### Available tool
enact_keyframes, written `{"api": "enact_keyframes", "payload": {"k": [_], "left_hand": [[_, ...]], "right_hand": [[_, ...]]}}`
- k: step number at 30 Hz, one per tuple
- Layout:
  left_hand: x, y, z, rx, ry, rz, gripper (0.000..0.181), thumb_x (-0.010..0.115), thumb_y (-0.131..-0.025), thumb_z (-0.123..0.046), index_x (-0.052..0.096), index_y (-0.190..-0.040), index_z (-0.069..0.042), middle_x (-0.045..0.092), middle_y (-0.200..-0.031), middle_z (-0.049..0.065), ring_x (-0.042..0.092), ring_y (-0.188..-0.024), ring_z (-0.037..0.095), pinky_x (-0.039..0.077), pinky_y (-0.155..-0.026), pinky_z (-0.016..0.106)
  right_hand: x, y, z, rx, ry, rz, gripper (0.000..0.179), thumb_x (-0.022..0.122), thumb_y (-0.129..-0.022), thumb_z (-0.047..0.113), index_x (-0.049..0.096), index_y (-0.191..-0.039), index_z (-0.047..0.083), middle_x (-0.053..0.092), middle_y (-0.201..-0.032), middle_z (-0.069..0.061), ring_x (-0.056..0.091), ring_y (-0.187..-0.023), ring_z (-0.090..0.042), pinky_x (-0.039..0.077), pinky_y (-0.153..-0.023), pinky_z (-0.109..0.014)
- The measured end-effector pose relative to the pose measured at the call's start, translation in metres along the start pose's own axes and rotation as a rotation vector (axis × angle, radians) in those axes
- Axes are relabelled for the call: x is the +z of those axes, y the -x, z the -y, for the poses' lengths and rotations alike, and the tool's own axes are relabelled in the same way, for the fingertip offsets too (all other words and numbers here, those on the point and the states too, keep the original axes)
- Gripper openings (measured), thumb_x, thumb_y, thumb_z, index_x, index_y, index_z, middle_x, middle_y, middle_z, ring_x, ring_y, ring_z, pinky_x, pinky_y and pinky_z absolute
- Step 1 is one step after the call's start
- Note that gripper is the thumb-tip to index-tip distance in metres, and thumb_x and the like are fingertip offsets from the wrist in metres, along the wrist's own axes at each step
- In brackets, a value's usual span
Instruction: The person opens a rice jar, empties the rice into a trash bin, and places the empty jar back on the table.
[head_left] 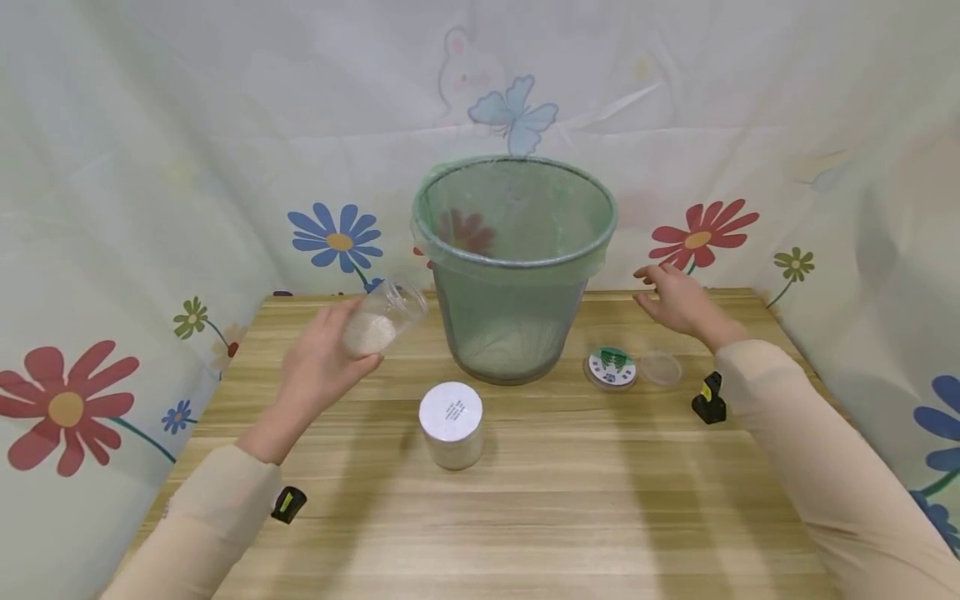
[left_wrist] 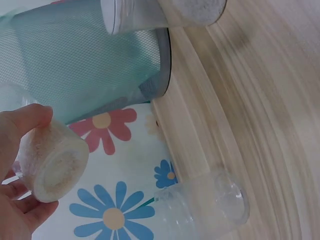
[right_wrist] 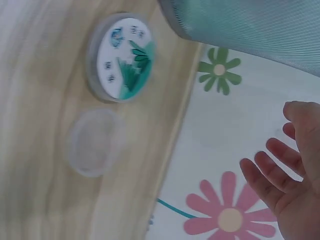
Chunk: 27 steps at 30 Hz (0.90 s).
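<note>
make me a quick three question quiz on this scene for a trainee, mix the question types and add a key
1. Multiple choice: what does the left hand hold?
a) a spoon
b) a tilted clear jar with white grains inside
c) a folded cloth

2. True or false: the right hand holds nothing.

3. Short answer: in the head view, which stands nearer the camera, the green-lined bin or the white-topped jar?

Key: 1. b; 2. true; 3. the white-topped jar
</note>
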<state>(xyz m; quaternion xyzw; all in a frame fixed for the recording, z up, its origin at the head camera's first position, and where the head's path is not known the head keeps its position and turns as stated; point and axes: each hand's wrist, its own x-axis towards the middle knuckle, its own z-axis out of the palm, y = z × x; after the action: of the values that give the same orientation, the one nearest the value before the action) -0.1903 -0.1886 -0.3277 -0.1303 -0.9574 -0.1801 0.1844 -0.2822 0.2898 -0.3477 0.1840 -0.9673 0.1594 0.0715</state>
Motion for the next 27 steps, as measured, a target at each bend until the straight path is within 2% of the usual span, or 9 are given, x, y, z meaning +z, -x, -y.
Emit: {"api": "enact_keyframes", "payload": {"k": [7, 15, 19, 23, 27], "left_hand": [[-0.010, -0.008, 0.005, -0.016, -0.011, -0.004, 0.077, 0.080, -0.066, -0.027, 0.043, -0.130, -0.006, 0.055, -0.114, 0.018, 0.057, -0.093, 0.035, 0.050, -0.062, 0.048], [-0.021, -0.020, 0.009, -0.043, -0.022, 0.010, 0.076, 0.079, -0.068, -0.025, 0.043, -0.131, -0.002, 0.053, -0.117, 0.021, 0.054, -0.099, 0.038, 0.047, -0.072, 0.051], [-0.027, -0.027, 0.012, -0.051, -0.021, 0.015, 0.078, 0.078, -0.069, -0.026, 0.041, -0.134, -0.002, 0.051, -0.122, 0.022, 0.051, -0.105, 0.038, 0.047, -0.077, 0.053], [-0.033, -0.036, 0.014, -0.044, -0.025, 0.001, 0.077, 0.077, -0.070, -0.025, 0.041, -0.133, -0.002, 0.051, -0.122, 0.022, 0.052, -0.103, 0.040, 0.046, -0.074, 0.055], [-0.040, -0.046, 0.013, -0.058, -0.040, 0.004, 0.074, 0.076, -0.071, -0.027, 0.041, -0.132, -0.003, 0.050, -0.123, 0.021, 0.053, -0.100, 0.041, 0.046, -0.071, 0.055]], "right_hand": [[-0.024, -0.014, 0.011, 0.055, 0.009, 0.031, 0.037, 0.054, -0.090, 0.017, 0.050, -0.120, -0.003, 0.061, -0.105, -0.026, 0.060, -0.093, -0.038, 0.048, -0.079, -0.052], [-0.043, -0.024, 0.020, 0.038, 0.038, 0.026, 0.034, 0.053, -0.090, 0.017, 0.053, -0.116, -0.005, 0.062, -0.101, -0.025, 0.061, -0.088, -0.037, 0.050, -0.073, -0.050], [-0.052, -0.030, 0.027, 0.078, 0.003, 0.053, 0.036, 0.050, -0.092, 0.020, 0.051, -0.119, -0.004, 0.061, -0.103, -0.026, 0.064, -0.076, -0.032, 0.051, -0.071, -0.048], [-0.061, -0.036, 0.035, 0.132, -0.058, 0.118, 0.041, 0.047, -0.094, 0.022, 0.046, -0.124, -0.005, 0.057, -0.109, -0.031, 0.065, -0.060, -0.026, 0.053, -0.070, -0.047], [-0.071, -0.041, 0.043, 0.163, -0.085, 0.136, 0.043, 0.044, -0.095, 0.024, 0.044, -0.127, -0.005, 0.056, -0.111, -0.032, 0.066, -0.060, -0.023, 0.054, -0.066, -0.043]]}}
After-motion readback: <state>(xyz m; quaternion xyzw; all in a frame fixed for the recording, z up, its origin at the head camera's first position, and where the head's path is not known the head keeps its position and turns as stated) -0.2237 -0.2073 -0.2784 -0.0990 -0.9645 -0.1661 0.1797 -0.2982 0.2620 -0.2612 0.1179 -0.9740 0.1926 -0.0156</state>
